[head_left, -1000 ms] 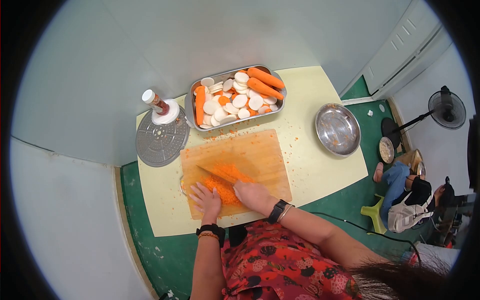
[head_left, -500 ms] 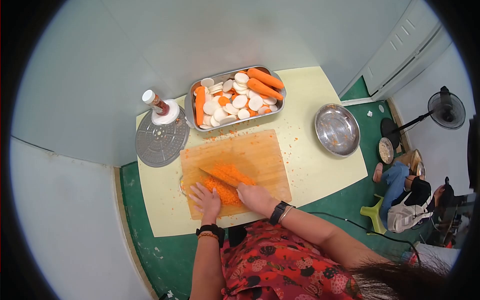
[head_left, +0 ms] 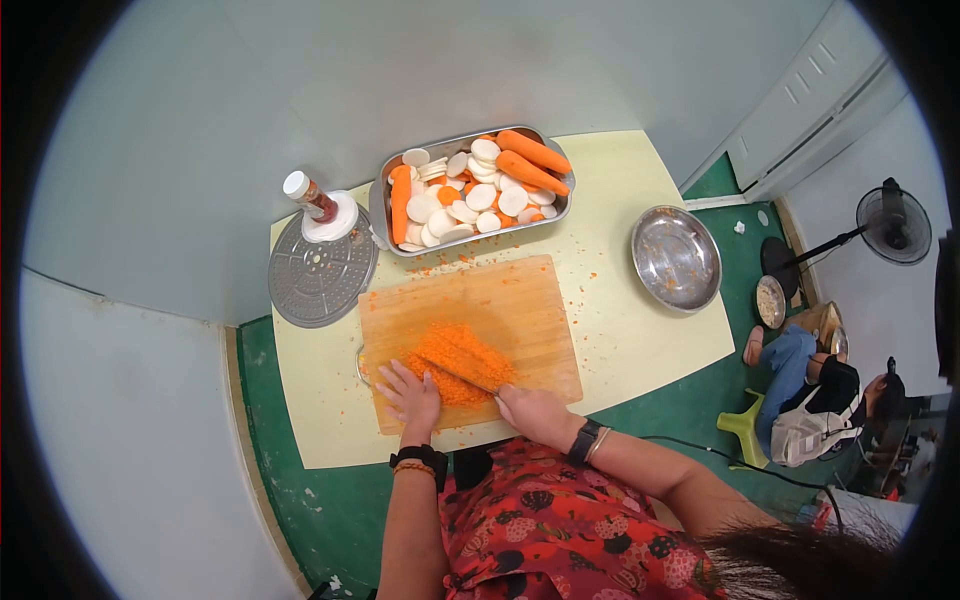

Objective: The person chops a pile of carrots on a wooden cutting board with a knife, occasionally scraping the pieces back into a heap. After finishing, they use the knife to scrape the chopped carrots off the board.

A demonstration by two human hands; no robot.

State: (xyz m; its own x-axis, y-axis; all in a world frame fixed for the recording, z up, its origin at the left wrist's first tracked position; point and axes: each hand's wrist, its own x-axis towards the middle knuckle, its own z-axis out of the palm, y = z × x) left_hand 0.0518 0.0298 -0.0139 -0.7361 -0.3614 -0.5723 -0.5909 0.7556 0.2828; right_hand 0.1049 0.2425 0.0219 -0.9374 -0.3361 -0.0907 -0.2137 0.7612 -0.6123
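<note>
Finely chopped carrot (head_left: 460,345) lies in a heap on the wooden cutting board (head_left: 540,300). My right hand (head_left: 540,414) is closed round the handle of a knife (head_left: 455,371), whose blade lies across the heap, pointing to the upper left and partly hidden by carrot bits. At the heap's lower left, my left hand (head_left: 411,398) rests with its fingers spread, near the blade and over the board. Above the board stands a metal tray (head_left: 480,240) with white slices, carrot slices and several whole carrots.
A metal bowl (head_left: 676,259) stands on the table's right side. To the left, a grey perforated disc (head_left: 318,275) lies beside a white-capped jar (head_left: 311,196). A seated person (head_left: 800,400), a green stool (head_left: 743,432) and a fan (head_left: 892,222) are at the far right.
My right hand has moved a little right and down with the knife, and the blade now sits lower in the carrot heap. My left hand has barely moved.
</note>
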